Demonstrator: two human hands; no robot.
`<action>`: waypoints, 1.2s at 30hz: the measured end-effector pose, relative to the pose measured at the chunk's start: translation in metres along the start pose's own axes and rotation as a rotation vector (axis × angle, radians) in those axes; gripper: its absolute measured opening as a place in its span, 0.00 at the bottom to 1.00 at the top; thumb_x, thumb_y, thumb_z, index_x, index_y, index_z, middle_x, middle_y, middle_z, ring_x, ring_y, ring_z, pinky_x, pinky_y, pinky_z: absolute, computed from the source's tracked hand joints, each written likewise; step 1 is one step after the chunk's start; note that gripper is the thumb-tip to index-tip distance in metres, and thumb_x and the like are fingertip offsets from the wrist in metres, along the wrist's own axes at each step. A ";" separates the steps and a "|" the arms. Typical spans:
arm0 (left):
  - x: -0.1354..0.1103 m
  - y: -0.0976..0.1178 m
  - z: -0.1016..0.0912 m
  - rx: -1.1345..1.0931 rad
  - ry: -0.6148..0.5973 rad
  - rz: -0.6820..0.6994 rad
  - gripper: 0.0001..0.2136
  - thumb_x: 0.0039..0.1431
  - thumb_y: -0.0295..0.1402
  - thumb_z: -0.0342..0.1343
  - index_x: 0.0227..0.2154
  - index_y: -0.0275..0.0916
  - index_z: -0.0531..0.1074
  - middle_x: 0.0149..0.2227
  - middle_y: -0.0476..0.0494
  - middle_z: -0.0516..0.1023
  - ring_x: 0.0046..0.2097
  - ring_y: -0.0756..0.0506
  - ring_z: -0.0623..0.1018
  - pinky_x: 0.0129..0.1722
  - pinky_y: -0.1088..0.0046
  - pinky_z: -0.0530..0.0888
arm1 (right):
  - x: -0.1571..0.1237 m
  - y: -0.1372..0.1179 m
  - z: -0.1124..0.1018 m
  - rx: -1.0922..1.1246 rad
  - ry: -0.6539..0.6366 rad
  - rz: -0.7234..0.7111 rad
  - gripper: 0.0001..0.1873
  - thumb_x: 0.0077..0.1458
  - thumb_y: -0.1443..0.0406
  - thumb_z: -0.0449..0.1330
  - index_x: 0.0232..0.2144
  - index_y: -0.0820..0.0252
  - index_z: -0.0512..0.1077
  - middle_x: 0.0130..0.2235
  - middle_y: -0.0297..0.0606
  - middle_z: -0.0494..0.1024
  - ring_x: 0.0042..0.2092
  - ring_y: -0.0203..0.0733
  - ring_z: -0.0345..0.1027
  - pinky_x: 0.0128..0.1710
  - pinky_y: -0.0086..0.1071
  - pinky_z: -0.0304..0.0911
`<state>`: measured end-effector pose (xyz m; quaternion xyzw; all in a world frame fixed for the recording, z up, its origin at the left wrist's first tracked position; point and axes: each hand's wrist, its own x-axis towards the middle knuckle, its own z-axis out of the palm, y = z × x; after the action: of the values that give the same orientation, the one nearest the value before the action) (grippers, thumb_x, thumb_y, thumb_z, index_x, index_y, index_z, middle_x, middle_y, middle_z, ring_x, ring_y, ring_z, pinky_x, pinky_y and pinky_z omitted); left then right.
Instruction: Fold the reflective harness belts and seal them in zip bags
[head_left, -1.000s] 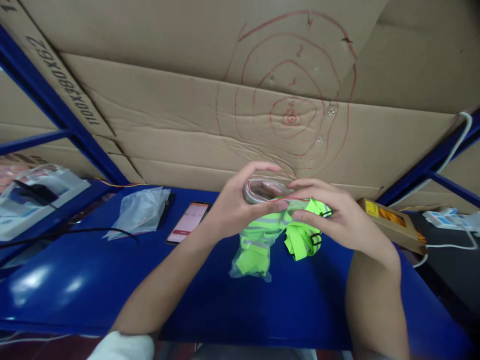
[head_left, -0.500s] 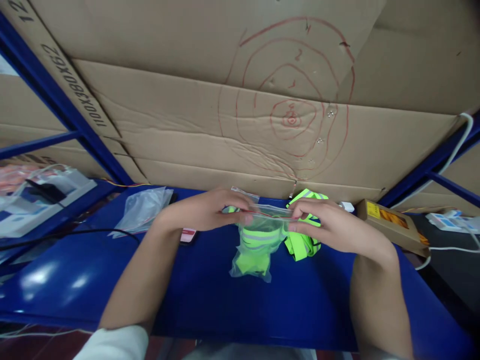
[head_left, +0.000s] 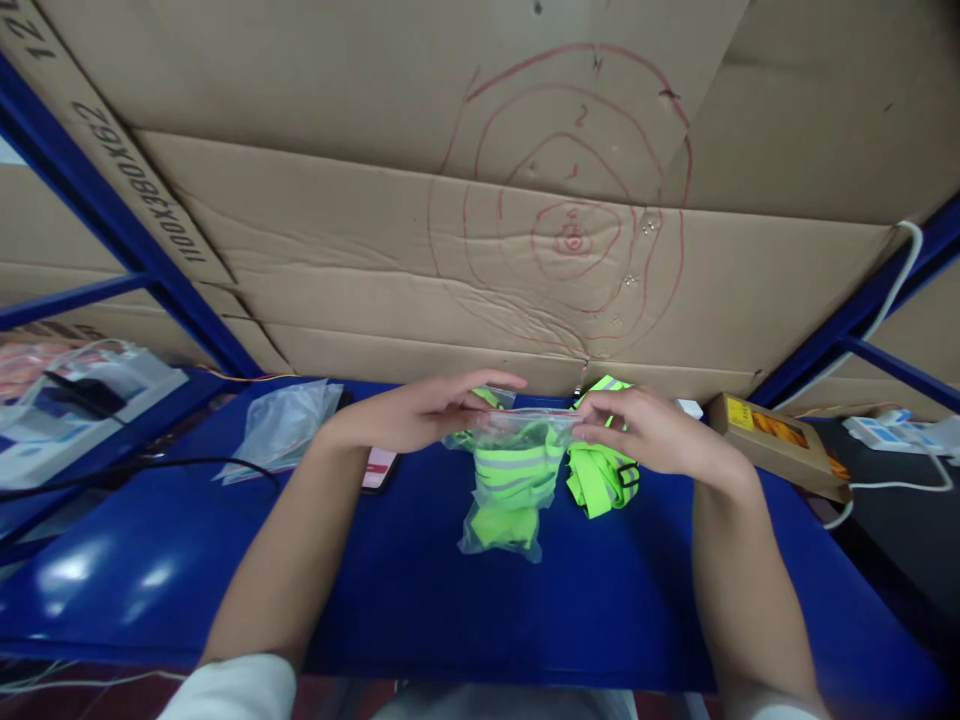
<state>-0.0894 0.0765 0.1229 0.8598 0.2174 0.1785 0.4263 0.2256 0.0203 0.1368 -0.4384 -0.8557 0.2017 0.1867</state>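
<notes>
A clear zip bag (head_left: 510,490) holding a folded neon-green reflective strap stands on the blue table (head_left: 420,590). My left hand (head_left: 420,412) pinches the left end of the bag's red-lined top edge. My right hand (head_left: 637,432) pinches the right end of the same edge, so the mouth is stretched flat between them. A second loose neon-green strap (head_left: 600,480) lies just under my right hand, beside the bag.
A phone (head_left: 379,468) lies partly under my left forearm. An empty plastic bag (head_left: 281,425) sits at the left, over a black cable (head_left: 112,470). A brown box (head_left: 780,440) lies at the right. A cardboard sheet (head_left: 480,220) with red circles stands behind.
The bag's mouth, held open and raised a second ago, is now pulled flat and lowered. My left hand slid left along the top edge, then eased back toward the centre.
</notes>
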 end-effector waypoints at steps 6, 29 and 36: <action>-0.002 0.008 0.001 0.205 0.049 0.011 0.19 0.73 0.37 0.53 0.64 0.45 0.69 0.62 0.41 0.78 0.60 0.44 0.79 0.57 0.70 0.74 | 0.004 -0.004 0.006 -0.026 0.036 -0.056 0.10 0.66 0.61 0.62 0.32 0.58 0.75 0.30 0.30 0.80 0.31 0.33 0.69 0.34 0.27 0.59; 0.019 0.021 0.032 0.360 0.270 0.141 0.09 0.70 0.34 0.60 0.48 0.40 0.80 0.46 0.47 0.86 0.44 0.49 0.83 0.42 0.76 0.72 | 0.006 -0.009 0.011 0.053 0.075 -0.127 0.02 0.61 0.67 0.63 0.37 0.57 0.75 0.33 0.30 0.78 0.34 0.33 0.70 0.36 0.26 0.62; 0.019 0.025 0.037 0.343 0.283 0.136 0.09 0.69 0.32 0.59 0.49 0.41 0.79 0.42 0.49 0.86 0.41 0.50 0.82 0.40 0.78 0.72 | 0.011 -0.008 0.015 -0.030 0.120 -0.116 0.05 0.54 0.71 0.61 0.33 0.58 0.71 0.27 0.27 0.70 0.29 0.31 0.62 0.31 0.26 0.55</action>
<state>-0.0501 0.0490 0.1241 0.8987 0.2435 0.2862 0.2263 0.2063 0.0225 0.1297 -0.4021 -0.8698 0.1511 0.2426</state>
